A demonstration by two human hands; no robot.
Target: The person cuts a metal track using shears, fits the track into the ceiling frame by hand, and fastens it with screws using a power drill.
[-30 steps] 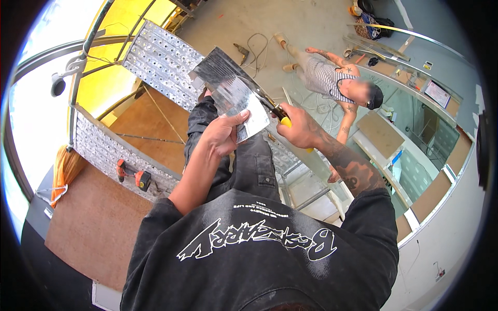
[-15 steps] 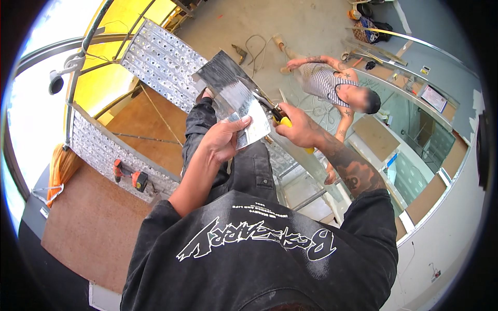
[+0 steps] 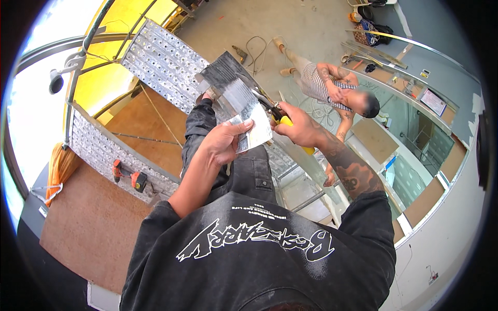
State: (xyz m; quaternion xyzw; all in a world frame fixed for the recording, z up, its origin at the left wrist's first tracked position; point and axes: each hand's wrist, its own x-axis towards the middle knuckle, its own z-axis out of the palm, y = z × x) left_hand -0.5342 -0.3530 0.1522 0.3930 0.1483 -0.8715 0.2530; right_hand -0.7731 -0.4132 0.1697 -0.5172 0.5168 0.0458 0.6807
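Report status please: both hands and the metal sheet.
Left hand grips metal sheet by its near edge. Right hand holds yellow-handled snips at the sheet's right edge. Nothing in between.

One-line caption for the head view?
Left hand holds a shiny metal sheet while right hand works yellow-handled snips at its edge.

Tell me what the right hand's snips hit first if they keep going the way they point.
Most likely the metal sheet: the right hand aims the snips up-left at its edge, which the left hand holds. Depth is uncertain.
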